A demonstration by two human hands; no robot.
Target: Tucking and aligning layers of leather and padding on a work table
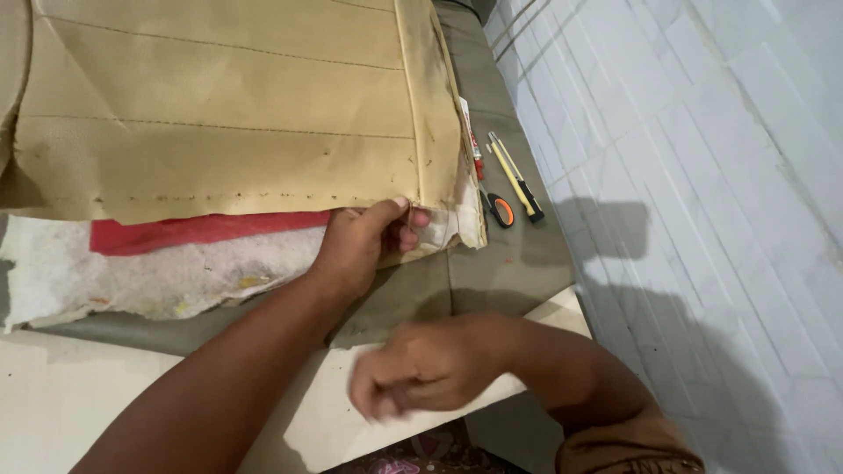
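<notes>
Left hand (364, 241) fingers pinch the tan stitched cover (228, 114) edge; right hand (421, 369), blurred, loosely curled, apparently empty.

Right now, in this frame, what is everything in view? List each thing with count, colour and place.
tan stitched cover: one, tan with dark stitch lines and stains, upper left, on top of the pile
red layer: one, red, showing under the cover's lower edge
white padding: one, dirty white, beneath the red layer at left
olive-grey sheet: one, spread under the pile
pale board: one, cream, lower left
utility knife: one, yellow and black, right of the cover
orange-handled tool: one, orange and black, beside the knife
tiled floor: white, right side
left hand: pinching the cover's lower corner
right hand: blurred, curled, above the board, nothing visibly held
</notes>
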